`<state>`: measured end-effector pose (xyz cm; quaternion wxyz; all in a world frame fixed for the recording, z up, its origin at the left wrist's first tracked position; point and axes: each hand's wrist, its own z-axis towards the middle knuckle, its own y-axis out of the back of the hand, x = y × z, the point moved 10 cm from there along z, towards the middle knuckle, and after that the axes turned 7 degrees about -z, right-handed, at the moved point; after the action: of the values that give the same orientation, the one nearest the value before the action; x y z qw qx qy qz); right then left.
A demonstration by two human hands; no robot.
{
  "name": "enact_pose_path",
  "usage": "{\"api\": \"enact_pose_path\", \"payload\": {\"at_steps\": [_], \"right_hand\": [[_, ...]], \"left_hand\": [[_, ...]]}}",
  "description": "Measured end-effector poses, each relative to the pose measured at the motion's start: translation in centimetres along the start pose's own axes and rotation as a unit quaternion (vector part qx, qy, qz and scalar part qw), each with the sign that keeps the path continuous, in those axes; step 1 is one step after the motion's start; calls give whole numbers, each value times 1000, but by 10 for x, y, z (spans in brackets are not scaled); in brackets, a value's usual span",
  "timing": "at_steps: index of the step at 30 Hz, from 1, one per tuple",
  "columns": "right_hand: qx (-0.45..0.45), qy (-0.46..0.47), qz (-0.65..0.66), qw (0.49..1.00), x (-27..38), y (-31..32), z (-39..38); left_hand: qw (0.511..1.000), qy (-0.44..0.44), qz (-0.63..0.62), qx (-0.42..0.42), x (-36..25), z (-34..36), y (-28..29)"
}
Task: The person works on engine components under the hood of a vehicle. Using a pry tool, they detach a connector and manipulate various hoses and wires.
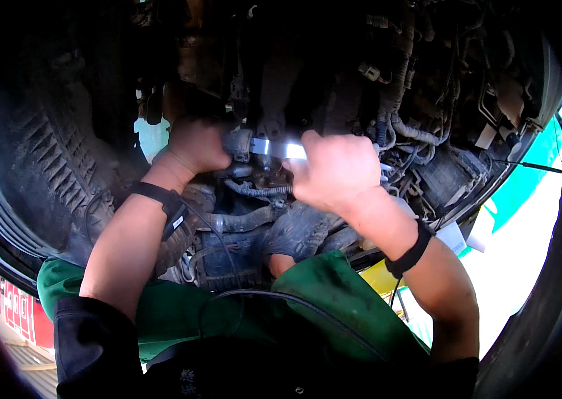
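A shiny flat metal piece (268, 147), possibly a tool, lies crosswise among dark engine parts at the centre. My right hand (335, 169) is closed round its right end, knuckles up. My left hand (196, 147) is curled just left of it, beside a dark blocky fitting (240, 145); its fingertips are in shadow, so what they grip is hidden. A ribbed hose (261, 190) runs just below the metal piece, between my hands. Black bands with thin cables circle both my wrists.
A ribbed black wheel-arch liner (45, 166) curves along the left. Wiring looms (414, 133) hang at the upper right. Green cloth (321, 292) lies under my forearms. A red object (25, 312) shows at the lower left, and bright surroundings show past the vehicle's right edge.
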<state>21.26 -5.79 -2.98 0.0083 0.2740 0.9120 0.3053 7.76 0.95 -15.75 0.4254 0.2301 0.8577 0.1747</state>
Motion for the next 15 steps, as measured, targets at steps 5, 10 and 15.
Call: {"api": "enact_pose_path", "payload": {"at_steps": [5,10,15], "right_hand": [[20,-21,5,1000,-3,1,3],[-5,-12,-27,1000,10,4,1],[33,-22,13,999,-1,4,10]], "left_hand": [[1000,1,6,16,-2,1,0],[996,60,3,58,7,1,-7],[999,22,10,21,-2,1,1]]}}
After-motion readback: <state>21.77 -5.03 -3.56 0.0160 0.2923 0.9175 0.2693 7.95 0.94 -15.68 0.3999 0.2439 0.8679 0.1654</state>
